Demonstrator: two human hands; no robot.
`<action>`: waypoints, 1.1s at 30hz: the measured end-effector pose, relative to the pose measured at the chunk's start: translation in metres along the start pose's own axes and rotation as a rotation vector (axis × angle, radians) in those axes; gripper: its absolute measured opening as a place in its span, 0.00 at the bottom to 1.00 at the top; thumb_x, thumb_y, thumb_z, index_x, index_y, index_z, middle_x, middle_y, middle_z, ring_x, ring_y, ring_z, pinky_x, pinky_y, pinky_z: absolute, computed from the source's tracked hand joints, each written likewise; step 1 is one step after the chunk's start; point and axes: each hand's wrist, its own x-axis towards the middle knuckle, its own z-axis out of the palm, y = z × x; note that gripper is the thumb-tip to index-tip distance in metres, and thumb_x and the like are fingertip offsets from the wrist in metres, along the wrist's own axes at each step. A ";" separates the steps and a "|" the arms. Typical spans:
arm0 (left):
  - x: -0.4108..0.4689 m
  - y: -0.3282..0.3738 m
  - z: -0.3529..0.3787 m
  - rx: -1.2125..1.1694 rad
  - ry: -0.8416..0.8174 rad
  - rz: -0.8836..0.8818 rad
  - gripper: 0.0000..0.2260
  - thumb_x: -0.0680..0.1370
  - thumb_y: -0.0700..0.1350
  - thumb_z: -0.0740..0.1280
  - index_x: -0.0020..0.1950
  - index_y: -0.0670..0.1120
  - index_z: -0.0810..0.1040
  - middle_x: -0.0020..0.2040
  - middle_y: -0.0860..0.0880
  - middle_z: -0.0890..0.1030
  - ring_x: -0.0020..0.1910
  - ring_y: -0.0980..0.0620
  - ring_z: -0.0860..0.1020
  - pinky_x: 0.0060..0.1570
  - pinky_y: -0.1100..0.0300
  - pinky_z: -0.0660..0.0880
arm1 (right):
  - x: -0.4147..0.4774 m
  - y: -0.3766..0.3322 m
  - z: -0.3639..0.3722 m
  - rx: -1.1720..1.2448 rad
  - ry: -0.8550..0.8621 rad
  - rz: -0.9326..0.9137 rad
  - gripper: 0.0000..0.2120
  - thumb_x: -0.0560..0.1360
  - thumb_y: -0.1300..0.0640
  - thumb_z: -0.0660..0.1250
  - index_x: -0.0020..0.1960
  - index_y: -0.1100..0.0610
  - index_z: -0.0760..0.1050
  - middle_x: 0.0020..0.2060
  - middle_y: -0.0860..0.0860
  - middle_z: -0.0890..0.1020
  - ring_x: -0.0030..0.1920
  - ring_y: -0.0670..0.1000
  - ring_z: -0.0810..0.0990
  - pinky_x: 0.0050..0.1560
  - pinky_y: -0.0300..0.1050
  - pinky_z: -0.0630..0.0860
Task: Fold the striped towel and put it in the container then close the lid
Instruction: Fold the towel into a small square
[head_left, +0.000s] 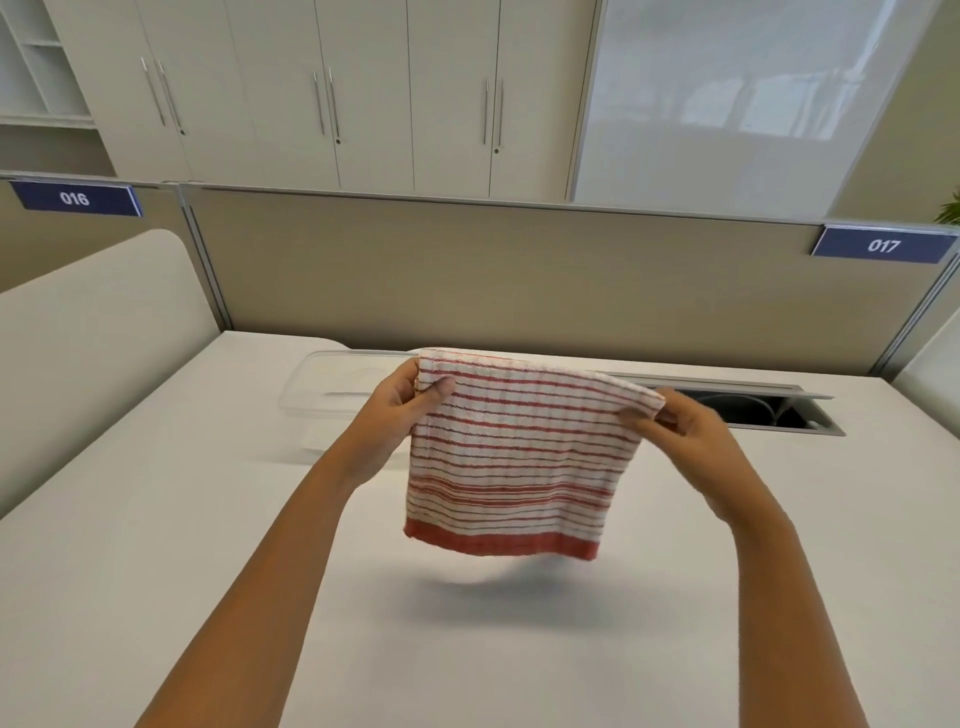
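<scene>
Two hands are showing — the left hand (402, 397) and the right hand (685, 428) — and both are pinching one striped towel (514, 457). One clear container (332, 387) is sitting on one white table (156, 519). Two blue number plates are hanging on the partition — one 016 plate (75, 198), one 017 plate (883, 244). One cable slot (748, 408) is lying open in the tabletop. Six cabinet handles are showing behind.

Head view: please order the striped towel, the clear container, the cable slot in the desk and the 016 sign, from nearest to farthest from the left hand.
1. Striped towel, pinched by the left hand.
2. Clear container, just behind that hand.
3. Cable slot, across on the right.
4. 016 sign, on the partition, far left.
</scene>
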 end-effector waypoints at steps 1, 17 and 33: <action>-0.002 -0.002 0.000 -0.019 0.002 -0.016 0.13 0.73 0.52 0.64 0.57 0.54 0.74 0.47 0.58 0.84 0.48 0.56 0.83 0.41 0.64 0.80 | -0.002 -0.003 -0.003 0.084 0.005 -0.013 0.08 0.71 0.51 0.70 0.50 0.49 0.79 0.47 0.48 0.86 0.50 0.48 0.83 0.51 0.45 0.78; 0.025 -0.084 0.002 0.265 0.092 -0.338 0.14 0.75 0.43 0.68 0.60 0.43 0.74 0.54 0.45 0.81 0.55 0.43 0.80 0.49 0.53 0.79 | 0.046 0.091 0.051 -0.278 0.097 0.236 0.09 0.76 0.57 0.66 0.54 0.59 0.75 0.51 0.57 0.82 0.49 0.54 0.80 0.50 0.50 0.80; -0.011 -0.096 0.000 0.395 0.221 -0.138 0.12 0.69 0.38 0.74 0.50 0.46 0.78 0.46 0.49 0.82 0.47 0.50 0.79 0.50 0.60 0.77 | 0.005 0.101 0.040 -0.358 -0.043 0.058 0.09 0.72 0.62 0.71 0.50 0.53 0.79 0.43 0.45 0.79 0.44 0.46 0.77 0.42 0.28 0.71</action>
